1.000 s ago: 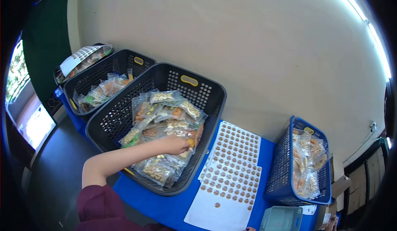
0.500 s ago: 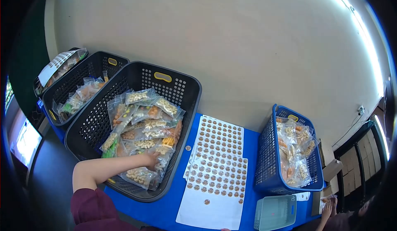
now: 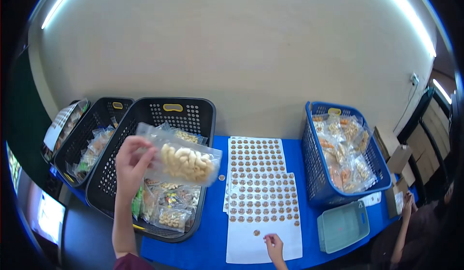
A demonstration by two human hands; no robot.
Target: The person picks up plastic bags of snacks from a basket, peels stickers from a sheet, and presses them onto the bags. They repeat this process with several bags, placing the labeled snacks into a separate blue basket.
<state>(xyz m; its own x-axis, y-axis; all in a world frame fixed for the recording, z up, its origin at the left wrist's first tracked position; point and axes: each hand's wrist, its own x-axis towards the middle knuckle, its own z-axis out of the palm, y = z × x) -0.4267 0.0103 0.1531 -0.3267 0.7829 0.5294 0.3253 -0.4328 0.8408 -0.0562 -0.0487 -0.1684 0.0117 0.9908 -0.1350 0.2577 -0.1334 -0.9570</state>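
Left hand (image 3: 129, 161): fingers pinching the snack bag (image 3: 181, 160) by its left end, above the black basket (image 3: 198, 120).
Bag axis: running sideways, free end pointing right, away from the fingers.
Right hand (image 3: 273, 244): fingertips pressing the sticker sheet (image 3: 258, 207), not gripping.

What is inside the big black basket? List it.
The black basket holds clear snack packets. The left hand lifts one packet, which covers those beneath it.

I see a clear bag (image 3: 181, 160) of cream snacks, black baskets (image 3: 193, 120), a blue table (image 3: 212, 241), and white sheets (image 3: 261, 197) dotted brown.
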